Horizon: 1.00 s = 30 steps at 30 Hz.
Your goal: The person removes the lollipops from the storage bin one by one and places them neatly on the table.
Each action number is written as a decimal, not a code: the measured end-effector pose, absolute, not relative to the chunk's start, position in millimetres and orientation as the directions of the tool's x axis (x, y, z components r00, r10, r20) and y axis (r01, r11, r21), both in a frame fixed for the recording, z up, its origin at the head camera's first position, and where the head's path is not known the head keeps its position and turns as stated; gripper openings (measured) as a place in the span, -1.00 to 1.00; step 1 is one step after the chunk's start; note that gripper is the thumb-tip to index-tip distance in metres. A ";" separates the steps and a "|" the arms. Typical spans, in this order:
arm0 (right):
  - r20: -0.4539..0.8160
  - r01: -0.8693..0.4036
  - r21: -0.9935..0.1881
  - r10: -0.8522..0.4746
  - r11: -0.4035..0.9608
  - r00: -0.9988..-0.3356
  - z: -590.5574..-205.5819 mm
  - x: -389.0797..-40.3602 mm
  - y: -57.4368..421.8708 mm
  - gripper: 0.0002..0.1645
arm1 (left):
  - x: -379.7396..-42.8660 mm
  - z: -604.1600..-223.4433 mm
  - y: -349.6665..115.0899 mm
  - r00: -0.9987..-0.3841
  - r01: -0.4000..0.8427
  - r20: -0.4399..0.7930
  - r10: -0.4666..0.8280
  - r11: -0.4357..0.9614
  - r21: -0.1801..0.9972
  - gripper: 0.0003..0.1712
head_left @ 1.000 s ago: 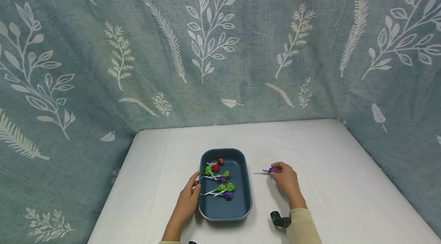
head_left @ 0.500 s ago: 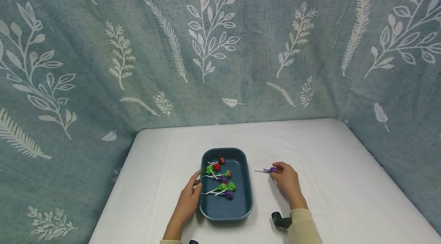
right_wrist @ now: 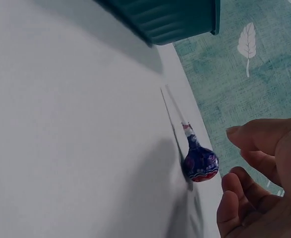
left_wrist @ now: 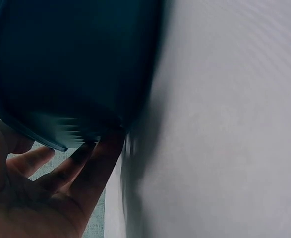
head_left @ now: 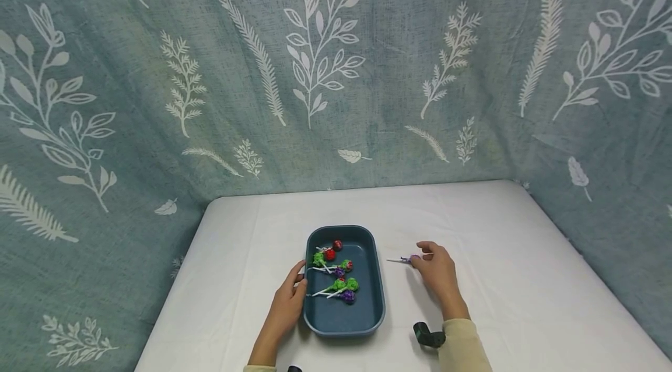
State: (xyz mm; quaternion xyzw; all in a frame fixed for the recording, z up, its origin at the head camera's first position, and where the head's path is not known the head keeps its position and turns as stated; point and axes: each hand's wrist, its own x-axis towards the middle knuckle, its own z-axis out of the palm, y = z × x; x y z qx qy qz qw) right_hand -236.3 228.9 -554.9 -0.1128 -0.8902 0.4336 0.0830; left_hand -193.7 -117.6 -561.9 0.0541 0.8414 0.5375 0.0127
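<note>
A blue rectangular tray [head_left: 343,322] stands on the white table, with several red, green and purple wrapped lollipops [head_left: 341,285] in its left half. My left hand [head_left: 286,303] rests against the tray's left side, fingers on the ridged outer wall and thumb by the rim. Right of the tray, a purple-wrapped lollipop [right_wrist: 202,163] lies on the table, its white stick pointing toward the tray. My right hand [head_left: 437,270] is just beside its head. In the right wrist view the thumb and fingers are parted and bent, a gap between them and the candy.
White cloth covers the table [head_left: 514,279], and a green-blue leaf-patterned curtain [head_left: 336,69] hangs behind it and at both sides. A black wrist device [head_left: 427,335] sits at the right cuff.
My right fingers were at the lollipop's head; now they have spread and lifted slightly off it, leaving it on the table. My left hand and the tray stay in place.
</note>
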 end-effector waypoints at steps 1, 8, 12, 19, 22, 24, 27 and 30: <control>0.054 0.127 -0.791 0.274 0.599 -0.960 -553.4 -236.6 227.7 -0.50 | -193.5 -561.7 -117.7 -0.993 0.082 0.040 0.108 0.416 0.906 -0.47; 0.077 0.098 -0.799 0.263 0.593 -0.962 -542.5 -239.8 220.3 -0.49 | -193.5 -562.3 -118.0 -0.993 0.076 0.034 0.110 0.412 0.908 -0.46; 0.100 0.068 -0.807 0.249 0.586 -0.963 -534.1 -242.6 215.1 -0.50 | -193.3 -563.2 -117.9 -0.994 0.074 0.033 0.104 0.420 0.904 -0.46; 0.130 0.018 -0.837 0.231 0.547 -0.964 -516.2 -248.6 201.8 -0.52 | -193.4 -562.6 -117.8 -0.994 0.080 0.039 0.106 0.420 0.904 -0.46; 0.145 -0.010 -0.850 0.216 0.527 -0.966 -508.5 -251.0 195.3 -0.53 | -193.1 -562.3 -117.5 -0.994 0.080 0.040 0.102 0.422 0.903 -0.46; 0.148 -0.021 -0.857 0.208 0.515 -0.967 -504.7 -252.7 191.0 -0.54 | -192.8 -561.4 -117.4 -0.994 0.078 0.039 0.102 0.420 0.904 -0.46; 0.156 -0.038 -0.861 0.191 0.507 -0.969 -500.7 -254.7 184.6 -0.55 | -192.2 -560.1 -117.1 -0.994 0.073 0.034 0.100 0.418 0.905 -0.46; 0.171 -0.063 -0.865 0.173 0.498 -0.970 -497.7 -256.6 178.0 -0.56 | -192.1 -559.4 -116.7 -0.995 0.064 0.025 0.098 0.417 0.907 -0.46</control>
